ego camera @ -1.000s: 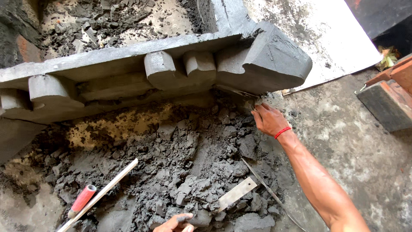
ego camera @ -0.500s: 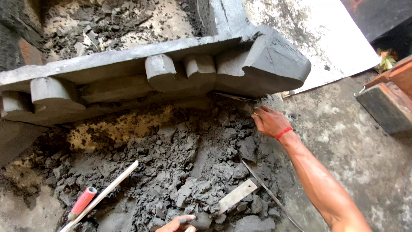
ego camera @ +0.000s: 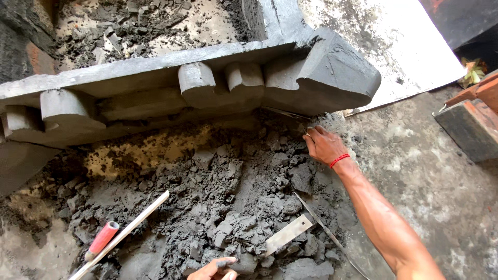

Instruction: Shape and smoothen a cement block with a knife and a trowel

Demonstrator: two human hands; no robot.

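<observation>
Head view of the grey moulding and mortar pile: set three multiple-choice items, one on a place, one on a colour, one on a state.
1. Where is the right hand?
A. under the moulding's corner block
B. on the red-handled tool
C. on the brick

2. What colour is the band on the right wrist?
A. blue
B. red
C. white

3. How does the flat metal blade lie?
A. held in the left hand
B. leaning on the moulding
C. loose on the mortar pile

Answers: 1 A, its fingers reach just below the moulding. 2 B, the wristband is red. 3 C, the left hand is beside the blade, not on it.
</observation>
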